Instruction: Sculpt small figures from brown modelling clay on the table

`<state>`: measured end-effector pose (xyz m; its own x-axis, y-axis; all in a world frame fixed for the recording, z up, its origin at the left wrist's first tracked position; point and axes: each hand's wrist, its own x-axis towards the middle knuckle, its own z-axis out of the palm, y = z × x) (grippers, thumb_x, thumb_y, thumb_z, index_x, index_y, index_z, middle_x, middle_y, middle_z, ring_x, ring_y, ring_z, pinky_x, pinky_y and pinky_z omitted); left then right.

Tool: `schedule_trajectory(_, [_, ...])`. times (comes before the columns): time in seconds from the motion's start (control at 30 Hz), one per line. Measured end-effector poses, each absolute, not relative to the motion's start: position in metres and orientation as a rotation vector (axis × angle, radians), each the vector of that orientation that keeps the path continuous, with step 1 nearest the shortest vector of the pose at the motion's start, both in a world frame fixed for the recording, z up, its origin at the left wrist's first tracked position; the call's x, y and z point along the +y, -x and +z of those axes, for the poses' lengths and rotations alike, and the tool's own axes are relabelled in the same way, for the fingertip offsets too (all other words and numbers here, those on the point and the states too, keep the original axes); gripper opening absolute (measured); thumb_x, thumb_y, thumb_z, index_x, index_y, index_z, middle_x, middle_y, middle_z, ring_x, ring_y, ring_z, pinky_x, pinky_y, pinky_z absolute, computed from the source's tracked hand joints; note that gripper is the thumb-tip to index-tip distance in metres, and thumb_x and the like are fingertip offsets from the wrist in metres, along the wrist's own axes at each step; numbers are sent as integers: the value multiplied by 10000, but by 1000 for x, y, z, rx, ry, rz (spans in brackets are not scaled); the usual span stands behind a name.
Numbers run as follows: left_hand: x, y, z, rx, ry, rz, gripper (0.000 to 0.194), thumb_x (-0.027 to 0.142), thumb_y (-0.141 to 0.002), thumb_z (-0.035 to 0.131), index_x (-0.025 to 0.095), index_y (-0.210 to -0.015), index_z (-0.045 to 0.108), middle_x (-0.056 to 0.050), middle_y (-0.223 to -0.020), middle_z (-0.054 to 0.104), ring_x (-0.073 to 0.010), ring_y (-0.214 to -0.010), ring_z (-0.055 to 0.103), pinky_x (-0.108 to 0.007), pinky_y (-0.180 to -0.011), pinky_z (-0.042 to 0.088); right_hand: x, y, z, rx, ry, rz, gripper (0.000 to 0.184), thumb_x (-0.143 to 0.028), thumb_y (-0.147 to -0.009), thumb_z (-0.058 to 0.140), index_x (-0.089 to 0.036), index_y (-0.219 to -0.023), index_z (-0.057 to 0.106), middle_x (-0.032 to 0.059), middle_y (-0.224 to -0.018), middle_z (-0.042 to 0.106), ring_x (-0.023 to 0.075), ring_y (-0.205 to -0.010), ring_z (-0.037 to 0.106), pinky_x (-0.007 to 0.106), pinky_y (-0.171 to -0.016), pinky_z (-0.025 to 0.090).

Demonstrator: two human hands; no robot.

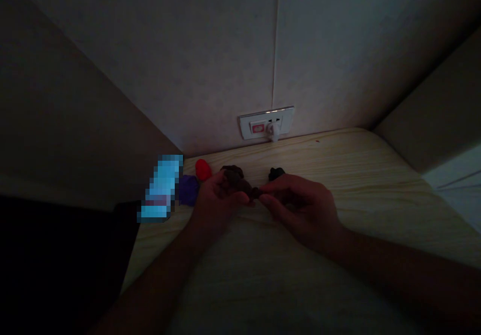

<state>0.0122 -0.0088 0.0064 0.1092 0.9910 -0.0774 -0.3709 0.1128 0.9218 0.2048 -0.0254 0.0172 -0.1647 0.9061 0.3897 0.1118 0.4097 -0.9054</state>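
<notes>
My left hand [214, 202] is closed around a dark brown lump of what looks like modelling clay [237, 181], held just above the wooden table [240, 285]. The thumb and fingertips of my right hand [306, 205] pinch the lump's narrow right end. Behind my left hand lies another dark brown lump [232, 168]. Close to its left side are a purple lump [188, 190] and a smooth red one [203, 170]. A black lump [276, 174] sits just beyond my right hand, which partly hides it. The dim light blurs fine detail.
A lit phone-like screen [161, 187], pixelated, stands at the table's left edge. On the back wall, a socket plate [246, 130] with a white plug [273, 131] sits low above the tabletop. Walls or panels close in the left and right sides.
</notes>
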Motion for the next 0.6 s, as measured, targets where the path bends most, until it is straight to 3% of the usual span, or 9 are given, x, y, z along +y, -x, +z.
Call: schedule_trajectory(0.6, [-8, -12, 7, 883, -889, 1195, 479, 317, -500, 1010, 157, -828, 699, -1, -754, 747, -152, -658, 714, -243, -602, 606, -23, -206, 16, -1642, 918, 891, 82, -249, -906, 732, -179, -944, 747, 4, -718, 711, 101, -567, 621, 199, -503, 476])
